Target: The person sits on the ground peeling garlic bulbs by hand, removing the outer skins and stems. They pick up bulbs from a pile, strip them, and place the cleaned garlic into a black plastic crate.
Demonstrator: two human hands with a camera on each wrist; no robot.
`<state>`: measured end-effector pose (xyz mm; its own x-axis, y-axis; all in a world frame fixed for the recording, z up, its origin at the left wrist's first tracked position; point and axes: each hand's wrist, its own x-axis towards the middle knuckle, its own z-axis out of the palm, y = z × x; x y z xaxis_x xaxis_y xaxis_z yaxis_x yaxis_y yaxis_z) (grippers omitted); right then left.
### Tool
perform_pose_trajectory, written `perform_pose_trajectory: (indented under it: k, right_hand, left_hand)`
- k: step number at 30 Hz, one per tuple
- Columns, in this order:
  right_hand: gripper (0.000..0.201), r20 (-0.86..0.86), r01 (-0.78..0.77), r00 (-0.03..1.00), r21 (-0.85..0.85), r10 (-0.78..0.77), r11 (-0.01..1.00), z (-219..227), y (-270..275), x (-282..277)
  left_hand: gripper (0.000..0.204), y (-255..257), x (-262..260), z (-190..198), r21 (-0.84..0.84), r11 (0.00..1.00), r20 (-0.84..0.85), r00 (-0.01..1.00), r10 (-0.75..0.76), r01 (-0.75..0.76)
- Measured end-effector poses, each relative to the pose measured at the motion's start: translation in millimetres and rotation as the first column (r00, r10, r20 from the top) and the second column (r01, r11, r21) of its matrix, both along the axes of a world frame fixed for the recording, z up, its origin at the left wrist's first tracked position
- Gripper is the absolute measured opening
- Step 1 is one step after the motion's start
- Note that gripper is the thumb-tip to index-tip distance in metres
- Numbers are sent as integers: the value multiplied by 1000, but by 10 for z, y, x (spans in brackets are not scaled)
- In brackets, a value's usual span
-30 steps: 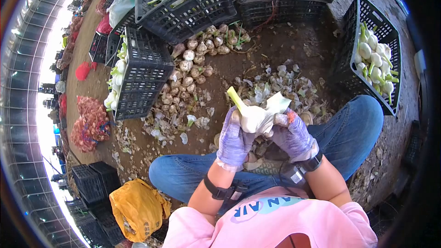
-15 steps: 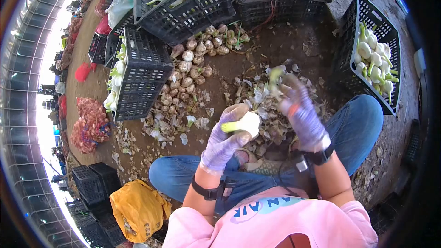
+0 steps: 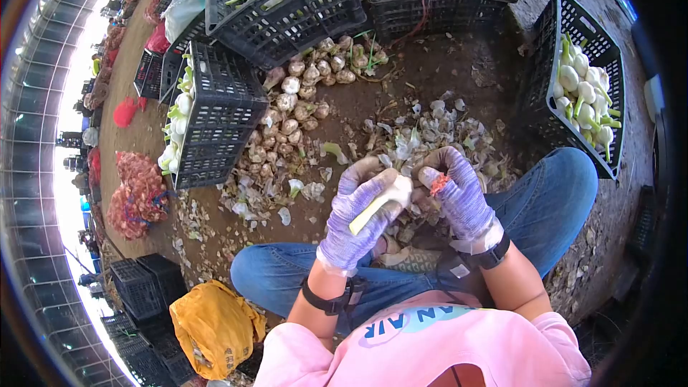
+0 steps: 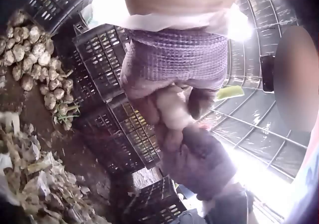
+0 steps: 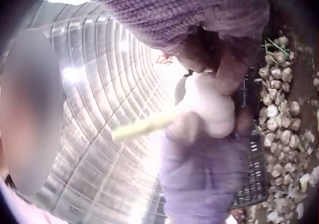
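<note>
A white garlic bulb (image 3: 398,190) with a pale green stem is gripped between the thumb and fingers of my gloved left hand (image 3: 358,215), its stem pointing down and left. On the bulb's other side, my gloved right hand (image 3: 460,197) has its fingers curled in and pinches at the bulb. The right wrist view shows the bulb (image 5: 212,104) between the right hand (image 5: 199,24) above and the left hand (image 5: 204,169) below. In the left wrist view, the fingers of both hands partly cover the bulb (image 4: 173,109).
Unpeeled garlic (image 3: 290,104) lies heaped ahead, with loose skins (image 3: 423,132) nearer my hands. Black crates with white bulbs stand at the left (image 3: 218,118), front (image 3: 294,18) and right (image 3: 537,111). A yellow bag (image 3: 211,330) sits at the lower left.
My right hand has come back from over the skins to the bulb. A pale green piece now lies on the floor beside the garlic heap. My left hand keeps its grip, the bulb turned slightly.
</note>
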<state>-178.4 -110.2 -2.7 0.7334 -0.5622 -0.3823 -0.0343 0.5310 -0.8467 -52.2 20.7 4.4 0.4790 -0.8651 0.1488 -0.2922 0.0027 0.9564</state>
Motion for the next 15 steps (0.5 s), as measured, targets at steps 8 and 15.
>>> perform_pose_trajectory:
  k: [8,15]
  right_hand:
    - [14,-29,-157,988,-202,154,967,30,35,56]
    - [17,315,217,884,378,-345,900,-155,-386,12]
  left_hand:
    - [18,5,77,23,-107,993,242,967,77,-52]
    - [30,97,151,-257,-195,872,-933,359,-24,-449]
